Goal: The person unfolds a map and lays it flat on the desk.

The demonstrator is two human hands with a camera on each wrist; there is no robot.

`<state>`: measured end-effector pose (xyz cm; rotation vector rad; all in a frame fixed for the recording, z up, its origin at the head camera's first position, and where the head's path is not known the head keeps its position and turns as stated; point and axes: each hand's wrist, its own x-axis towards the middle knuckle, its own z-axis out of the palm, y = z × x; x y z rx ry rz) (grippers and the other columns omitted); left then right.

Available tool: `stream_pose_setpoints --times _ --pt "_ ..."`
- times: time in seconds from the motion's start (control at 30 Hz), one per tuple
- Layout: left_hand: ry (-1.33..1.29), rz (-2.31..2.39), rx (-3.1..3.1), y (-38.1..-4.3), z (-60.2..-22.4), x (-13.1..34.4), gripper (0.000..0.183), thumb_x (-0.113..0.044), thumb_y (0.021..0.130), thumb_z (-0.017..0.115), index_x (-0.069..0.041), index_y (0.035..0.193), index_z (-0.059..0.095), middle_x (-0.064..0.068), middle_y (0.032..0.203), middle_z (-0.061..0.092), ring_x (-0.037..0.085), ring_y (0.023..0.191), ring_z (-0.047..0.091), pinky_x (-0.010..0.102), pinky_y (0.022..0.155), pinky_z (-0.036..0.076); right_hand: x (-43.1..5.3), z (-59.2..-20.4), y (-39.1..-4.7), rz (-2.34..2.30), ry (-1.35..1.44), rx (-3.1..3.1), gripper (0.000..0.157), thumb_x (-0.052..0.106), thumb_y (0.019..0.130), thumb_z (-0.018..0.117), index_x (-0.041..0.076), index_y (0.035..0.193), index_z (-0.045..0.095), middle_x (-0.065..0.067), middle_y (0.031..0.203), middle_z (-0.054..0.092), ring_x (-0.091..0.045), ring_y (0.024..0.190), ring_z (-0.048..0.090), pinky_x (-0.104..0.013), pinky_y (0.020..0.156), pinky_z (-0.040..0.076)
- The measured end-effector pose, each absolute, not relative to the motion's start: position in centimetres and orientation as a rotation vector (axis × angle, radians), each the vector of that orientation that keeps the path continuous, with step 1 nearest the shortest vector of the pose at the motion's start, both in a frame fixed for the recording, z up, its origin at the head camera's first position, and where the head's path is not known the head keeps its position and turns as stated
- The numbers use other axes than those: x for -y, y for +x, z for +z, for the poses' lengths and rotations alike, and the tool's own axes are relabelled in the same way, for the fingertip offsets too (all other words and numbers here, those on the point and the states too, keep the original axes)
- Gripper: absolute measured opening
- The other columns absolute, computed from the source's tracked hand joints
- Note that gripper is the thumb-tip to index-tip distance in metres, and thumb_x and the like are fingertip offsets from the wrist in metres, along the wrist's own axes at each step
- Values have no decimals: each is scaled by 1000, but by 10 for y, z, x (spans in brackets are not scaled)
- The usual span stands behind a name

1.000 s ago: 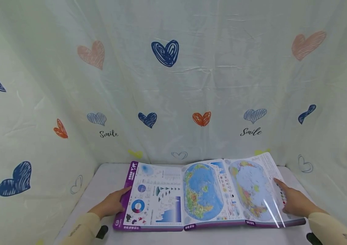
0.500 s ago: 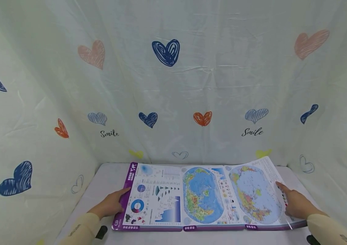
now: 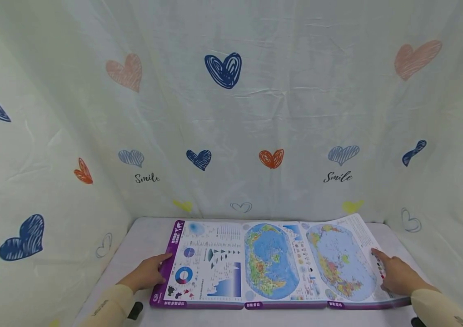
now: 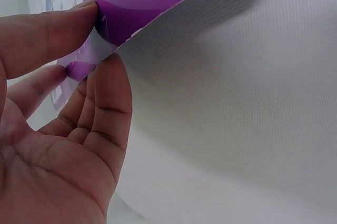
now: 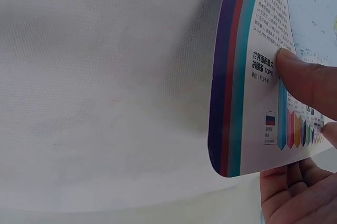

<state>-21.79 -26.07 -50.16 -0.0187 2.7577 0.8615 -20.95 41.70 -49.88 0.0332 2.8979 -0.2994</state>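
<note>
A fold-out world map chart (image 3: 270, 261) with three joined panels lies spread across the table. Its left panel (image 3: 215, 240) carries charts and a purple border; oval maps fill the other two. My left hand (image 3: 146, 273) pinches the purple left edge, thumb above and curled fingers beneath, as the left wrist view shows. That edge (image 4: 152, 2) sits raised over the white surface, casting a shadow. At the opposite end, my right hand (image 3: 399, 276) grips the right panel (image 5: 255, 97), thumb on the printed face and fingers under it. The right panel's far corner tilts up slightly.
The white table (image 3: 145, 229) extends a little past the chart on every side. Behind and beside it hangs a pale curtain (image 3: 231, 122) printed with hearts and "Smile". A black object (image 3: 136, 310) shows by the left sleeve.
The chart's right side has come down and lies flatter, and the bright glare on it is gone. My right hand has moved slightly down and right; the left hand has barely moved.
</note>
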Motion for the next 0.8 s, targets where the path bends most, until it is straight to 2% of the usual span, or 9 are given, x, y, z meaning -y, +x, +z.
stream_pose_setpoints --times 0.13,0.3,0.47,0.57,0.67,0.8 --pt "-35 872 -2756 -217 -500 261 72 4 76 77 3 142 50 11 93 61 21 78 59 40 70 57 -420 -502 -210 -309 39 -2887 93 11 66 90 -13 138 37 -34 93 55 -42 84 60 -69 82 47" --pt "-50 846 -2764 -216 -500 260 69 3 76 77 4 140 52 10 90 60 20 75 58 40 70 56 -422 -502 -209 -324 52 -2875 94 14 65 90 -13 138 37 -31 93 57 -43 86 60 -69 84 46" --pt "-71 792 -2784 -217 -498 260 63 -2 79 78 3 136 55 9 90 60 22 77 57 42 70 55 -425 -498 -206 -336 -15 -2911 89 14 67 87 -16 135 38 -30 92 59 -43 86 60 -68 83 46" --pt "-83 744 -2811 -218 -494 258 59 -8 81 79 2 135 57 11 94 61 24 82 57 45 74 56 -426 -495 -208 -341 -34 -2910 88 17 70 86 -17 135 38 -30 93 60 -40 84 60 -67 82 47" --pt "-74 709 -2844 -219 -487 256 58 -14 84 78 2 136 56 15 101 63 29 88 60 50 80 56 -426 -492 -212 -351 -47 -2897 91 24 73 86 -17 137 36 -35 97 58 -43 87 62 -67 82 47" --pt "-19 669 -2904 -220 -477 252 61 -21 89 74 1 141 51 27 120 59 44 108 59 60 91 50 -420 -486 -220 -373 -108 -2907 96 36 76 84 -15 140 35 -44 109 52 -52 96 60 -69 84 46"
